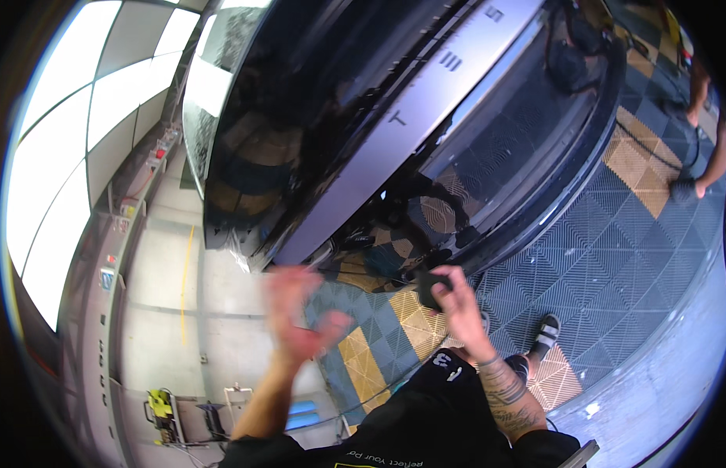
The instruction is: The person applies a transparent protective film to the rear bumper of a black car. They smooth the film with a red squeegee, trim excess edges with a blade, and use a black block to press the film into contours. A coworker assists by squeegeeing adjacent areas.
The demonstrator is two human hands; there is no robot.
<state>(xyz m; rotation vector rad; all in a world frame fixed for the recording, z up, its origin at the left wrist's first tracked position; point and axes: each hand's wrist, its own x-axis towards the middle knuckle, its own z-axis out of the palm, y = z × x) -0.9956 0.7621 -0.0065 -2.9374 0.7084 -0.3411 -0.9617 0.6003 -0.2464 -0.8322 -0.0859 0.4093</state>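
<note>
My right hand is closed round a small black block, perhaps a foam applicator pad, in front of the car's rear end. The fingers wrap its right side. My left hand is raised near the lower corner of a silver trim strip, blurred by motion, with thumb and fingers apart and nothing visible in it. Beyond both hands stands a glossy dark car, its tall black panel at the left and its curved black bumper at the right. Whether the left hand touches the car, I cannot tell.
Grey and tan ribbed tiles cover the floor. Another person's bare legs with dark shoes show at the far right. A yellow-green machine stands by the pale wall at lower left. Bright panels line the left.
</note>
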